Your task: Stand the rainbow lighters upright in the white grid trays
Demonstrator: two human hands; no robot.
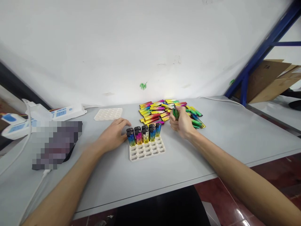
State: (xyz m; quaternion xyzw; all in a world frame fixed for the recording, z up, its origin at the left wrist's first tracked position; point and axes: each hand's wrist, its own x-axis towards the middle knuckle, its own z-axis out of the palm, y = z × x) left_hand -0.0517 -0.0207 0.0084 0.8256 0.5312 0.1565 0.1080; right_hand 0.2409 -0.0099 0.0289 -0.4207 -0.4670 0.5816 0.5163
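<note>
A pale tray with oblong holes [147, 153] lies in front of me, its far rows filled with upright shiny lighters [139, 137] in blue, pink and gold. My left hand [115, 135] rests at the tray's left side, fingers curved apart and holding nothing visible; the fingertips are partly hidden behind the lighters. To the right of the tray, my right hand [181, 122] is closed around a green lighter [175, 113], its black top showing above the fist. Just behind that hand spreads a loose pile of metallic, multicoloured lighters [152, 112].
A second pale tray [108, 114] lies at the back left. Power strips [63, 113] and a blurred-out dark device [57, 144] with a white cable are on the left. A white wall backs the grey table [188, 169]. Cardboard boxes [270, 78] stand beyond the blue frame [244, 81].
</note>
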